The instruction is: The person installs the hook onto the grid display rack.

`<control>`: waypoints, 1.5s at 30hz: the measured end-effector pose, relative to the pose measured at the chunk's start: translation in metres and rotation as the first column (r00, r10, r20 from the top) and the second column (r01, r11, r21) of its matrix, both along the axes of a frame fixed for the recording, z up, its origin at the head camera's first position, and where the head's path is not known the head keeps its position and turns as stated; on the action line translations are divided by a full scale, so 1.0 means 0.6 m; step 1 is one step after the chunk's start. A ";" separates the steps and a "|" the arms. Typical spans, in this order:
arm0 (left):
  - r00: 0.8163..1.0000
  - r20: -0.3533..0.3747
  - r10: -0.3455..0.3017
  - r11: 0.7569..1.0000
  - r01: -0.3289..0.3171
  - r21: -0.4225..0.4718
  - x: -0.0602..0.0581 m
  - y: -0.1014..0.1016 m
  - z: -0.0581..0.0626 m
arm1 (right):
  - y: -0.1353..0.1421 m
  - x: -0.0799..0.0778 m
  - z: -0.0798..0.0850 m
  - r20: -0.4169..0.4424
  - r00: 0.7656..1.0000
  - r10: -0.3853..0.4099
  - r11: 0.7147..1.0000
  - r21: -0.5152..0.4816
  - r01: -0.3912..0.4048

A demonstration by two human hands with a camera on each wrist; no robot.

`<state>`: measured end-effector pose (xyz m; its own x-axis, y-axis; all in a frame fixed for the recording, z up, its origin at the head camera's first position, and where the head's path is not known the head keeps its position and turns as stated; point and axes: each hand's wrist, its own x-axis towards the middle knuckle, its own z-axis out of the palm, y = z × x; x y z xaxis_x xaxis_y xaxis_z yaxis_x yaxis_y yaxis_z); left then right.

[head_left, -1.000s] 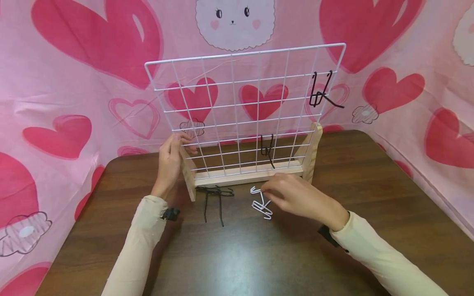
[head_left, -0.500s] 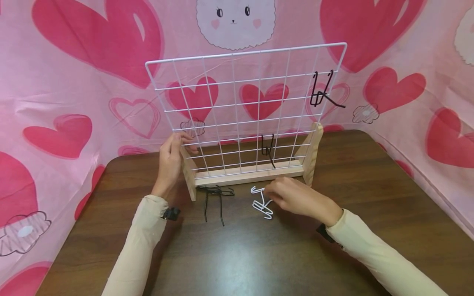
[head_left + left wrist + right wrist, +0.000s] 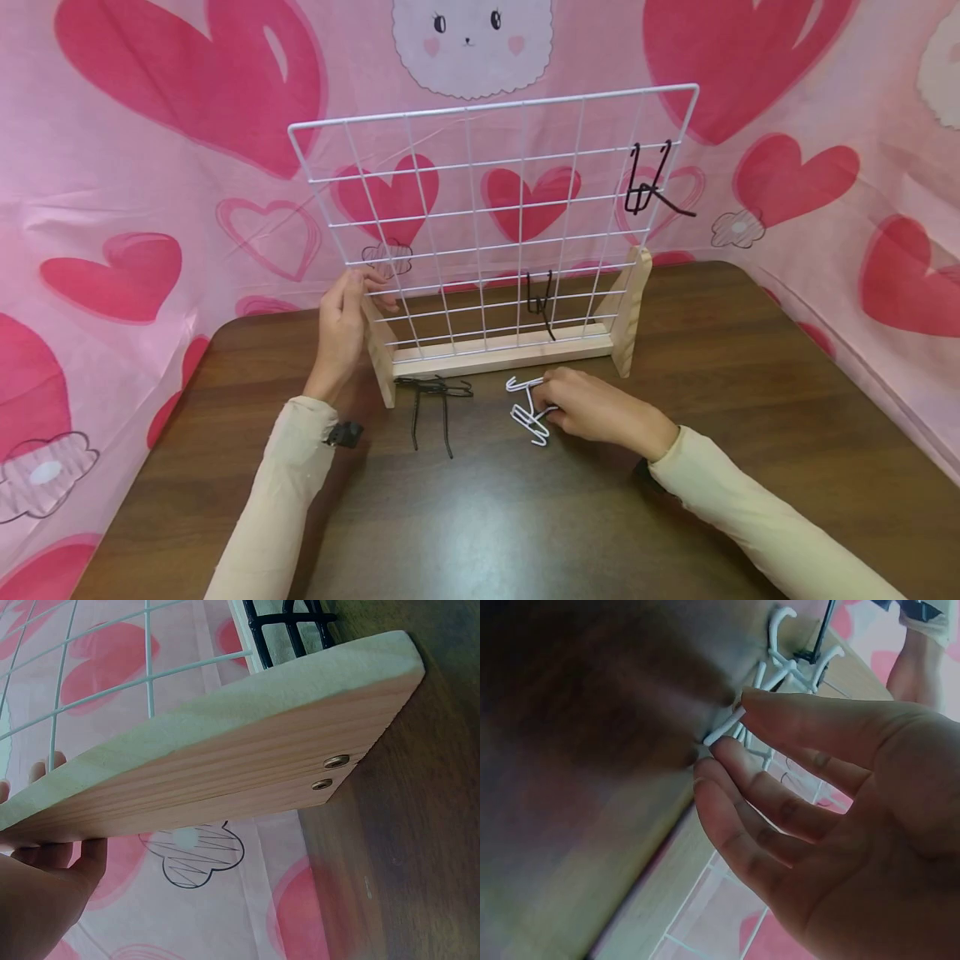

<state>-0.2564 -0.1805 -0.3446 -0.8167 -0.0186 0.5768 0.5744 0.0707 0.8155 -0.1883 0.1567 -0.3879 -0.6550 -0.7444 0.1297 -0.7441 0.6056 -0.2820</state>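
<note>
A white wire grid panel (image 3: 495,204) stands upright in a wooden base, with a black hook (image 3: 647,187) at its upper right and another black hook (image 3: 540,304) low down. My left hand (image 3: 341,325) grips the stand's left wooden side (image 3: 247,750), with fingers on both its faces. On the table, my right hand (image 3: 596,408) has hold of white wire hooks (image 3: 531,417). In the right wrist view, thumb and forefinger pinch the end of one white prong (image 3: 724,727). How many white hooks lie there I cannot tell.
Black wire hooks (image 3: 433,392) lie in a tangle before the stand's left end, their prongs toward me. A brown wooden table (image 3: 450,533) bears everything. Behind it hangs a pink cloth (image 3: 255,200) with hearts.
My right hand has moved slightly down and its fingers have come onto the white hooks. The left hand has stayed on the stand's side, and the grid has not moved.
</note>
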 end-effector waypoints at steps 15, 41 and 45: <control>1.000 -0.011 0.002 1.000 -0.003 -0.012 0.001 -0.002 0.000 | -0.006 0.012 0.018 -0.036 0.999 -0.011 1.000 0.016 0.011; 1.000 0.007 -0.003 1.000 0.003 -0.029 0.001 -0.003 0.000 | -0.012 0.021 0.034 -0.006 1.000 0.004 1.000 -0.021 -0.004; 1.000 0.000 0.006 0.999 -0.006 -0.033 0.001 -0.003 0.000 | -0.015 0.023 0.034 -0.015 0.999 0.036 0.999 -0.039 -0.037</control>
